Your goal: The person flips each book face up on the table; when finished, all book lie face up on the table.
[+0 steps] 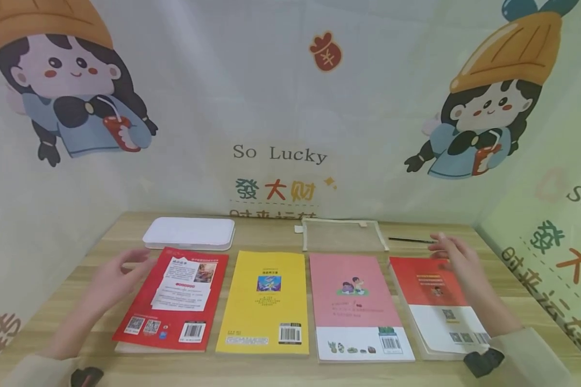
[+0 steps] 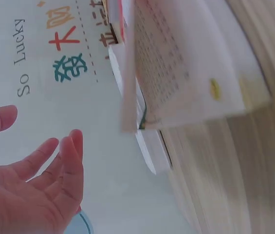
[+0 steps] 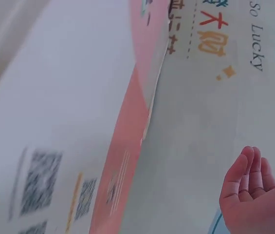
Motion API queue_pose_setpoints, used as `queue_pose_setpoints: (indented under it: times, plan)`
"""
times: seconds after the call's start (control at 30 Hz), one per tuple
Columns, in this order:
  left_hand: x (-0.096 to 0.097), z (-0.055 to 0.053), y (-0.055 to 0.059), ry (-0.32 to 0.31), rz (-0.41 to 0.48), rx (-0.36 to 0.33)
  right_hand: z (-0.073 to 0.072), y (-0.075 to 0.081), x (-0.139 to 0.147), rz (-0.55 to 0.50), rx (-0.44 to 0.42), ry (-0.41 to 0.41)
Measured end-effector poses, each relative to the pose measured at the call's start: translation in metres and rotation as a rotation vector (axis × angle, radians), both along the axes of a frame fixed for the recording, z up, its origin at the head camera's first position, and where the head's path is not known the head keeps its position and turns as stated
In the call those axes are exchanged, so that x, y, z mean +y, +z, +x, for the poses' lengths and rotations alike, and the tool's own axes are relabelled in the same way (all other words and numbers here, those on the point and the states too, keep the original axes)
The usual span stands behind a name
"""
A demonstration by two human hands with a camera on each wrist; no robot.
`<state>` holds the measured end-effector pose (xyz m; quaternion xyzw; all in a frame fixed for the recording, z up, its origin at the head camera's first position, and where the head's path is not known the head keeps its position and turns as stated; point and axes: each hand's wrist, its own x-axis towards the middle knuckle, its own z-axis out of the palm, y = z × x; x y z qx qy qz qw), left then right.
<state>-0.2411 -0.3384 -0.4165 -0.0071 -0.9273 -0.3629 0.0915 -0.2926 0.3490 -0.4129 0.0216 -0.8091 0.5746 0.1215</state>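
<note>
At the left, my left hand (image 1: 118, 275) is nearest to the upper left edge of a red book (image 1: 189, 301), which lies back cover up. In the left wrist view its fingers are loosely bent and hold nothing, and the pages of a book (image 2: 186, 63) show beside it. My right hand (image 1: 457, 263) hovers over the upper right part of a red and white book (image 1: 445, 317). The right wrist view shows that hand (image 3: 254, 195) with relaxed fingers and nothing in them. Between these two books lie a yellow book (image 1: 266, 306) and a pink and white book (image 1: 355, 317).
A white case (image 1: 189, 233) lies at the back left of the wooden table (image 1: 271, 371). Further right are a mesh zip pouch (image 1: 344, 235) and a thin black pen or pencil (image 1: 409, 239), close to my right fingertips. A printed curtain (image 1: 271, 97) surrounds the back and sides.
</note>
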Motion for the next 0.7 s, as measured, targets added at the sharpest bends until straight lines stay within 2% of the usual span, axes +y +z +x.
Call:
queue_pose_setpoints:
  times: [0.13, 0.23, 0.37, 0.47, 0.57, 0.7]
  plan:
    - [0.012, 0.032, 0.037, -0.050, -0.006, -0.091, -0.008, 0.007, -0.016, -0.125, -0.100, 0.016]
    - [0.015, 0.049, 0.053, -0.088, -0.039, -0.177, -0.015, 0.009, -0.029, -0.157, -0.164, 0.035]
    - [0.011, 0.059, 0.057, -0.104, -0.073, -0.277, -0.030, 0.007, -0.046, -0.195, -0.210, 0.064]
    - [0.006, 0.060, 0.055, -0.104, -0.063, -0.323, -0.041, 0.003, -0.060, -0.229, -0.218, 0.063]
    - [0.001, 0.060, 0.053, -0.097, -0.065, -0.365, -0.044, 0.004, -0.080, -0.228, -0.220, 0.075]
    - [-0.003, 0.062, 0.051, -0.106, -0.062, -0.418, -0.008, 0.045, -0.131, -0.180, -0.234, 0.113]
